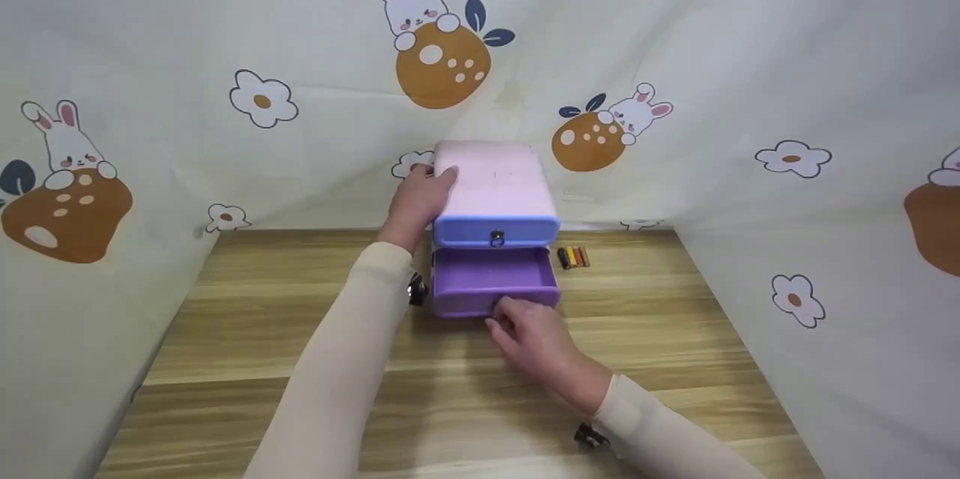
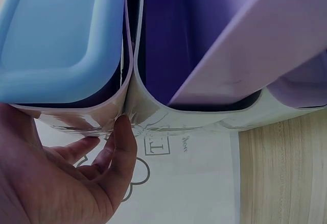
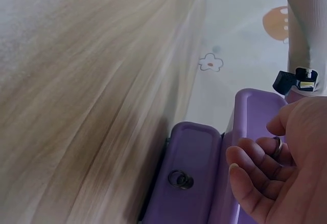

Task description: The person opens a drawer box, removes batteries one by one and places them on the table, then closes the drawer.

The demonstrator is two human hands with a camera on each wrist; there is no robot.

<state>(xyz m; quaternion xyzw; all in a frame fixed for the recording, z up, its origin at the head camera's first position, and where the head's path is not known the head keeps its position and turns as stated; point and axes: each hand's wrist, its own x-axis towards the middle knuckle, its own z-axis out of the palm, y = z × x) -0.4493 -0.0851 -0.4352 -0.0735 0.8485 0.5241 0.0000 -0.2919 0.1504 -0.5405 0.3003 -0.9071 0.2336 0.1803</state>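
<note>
A small drawer cabinet (image 1: 495,179) with a pale pink top stands against the back wall. Its blue top drawer (image 1: 457,232) is closed, while the purple middle drawer (image 1: 461,302) is pulled out, its visible inside bare. A closed purple bottom drawer (image 3: 191,145) with a metal ring shows in the right wrist view. My left hand (image 1: 420,198) grips the cabinet's left side, thumb on the top edge and fingertips against the side wall (image 2: 97,118). At the middle drawer's front, my right hand (image 1: 536,336) has curled fingers around its metal ring pull (image 3: 277,147).
Several short coloured sticks (image 1: 574,258) lie side by side on the wooden table (image 1: 480,419), right of the cabinet. Printed cloth (image 1: 322,157) walls off the back and both sides. Small black devices (image 1: 590,435) are worn at both wrists.
</note>
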